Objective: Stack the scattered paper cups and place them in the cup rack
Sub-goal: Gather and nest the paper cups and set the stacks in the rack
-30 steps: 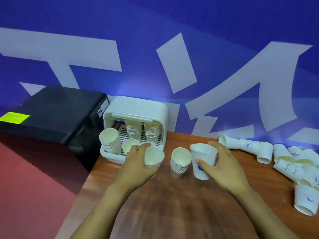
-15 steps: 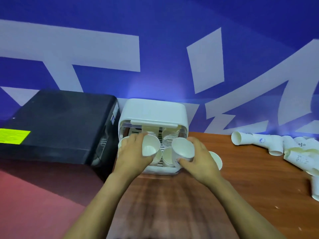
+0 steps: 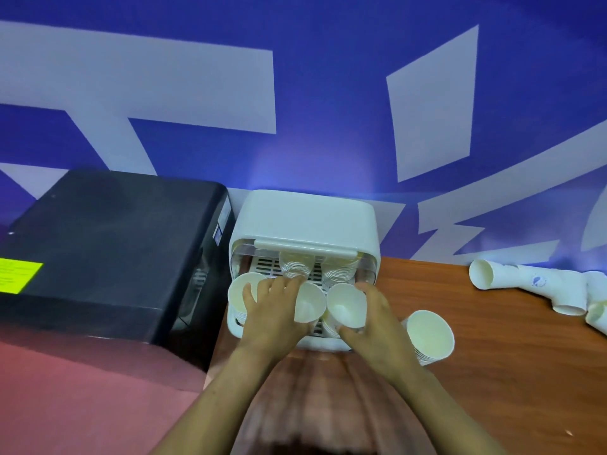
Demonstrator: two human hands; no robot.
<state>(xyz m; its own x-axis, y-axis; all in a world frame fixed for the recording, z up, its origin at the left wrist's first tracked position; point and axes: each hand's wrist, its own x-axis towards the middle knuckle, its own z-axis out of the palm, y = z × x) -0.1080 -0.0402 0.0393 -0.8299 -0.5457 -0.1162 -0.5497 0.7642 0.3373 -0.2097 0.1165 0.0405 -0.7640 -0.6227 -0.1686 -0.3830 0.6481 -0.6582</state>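
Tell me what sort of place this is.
Probably a drinks corner in an office or event space, though that is a guess. A white cup rack stands on a wooden table beside a black machine, loose paper cups lie around, and a blue wall banner hangs behind.

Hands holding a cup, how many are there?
2. The left hand holds a white paper cup and the right hand holds another white paper cup, both over the front of the white plastic cup rack.
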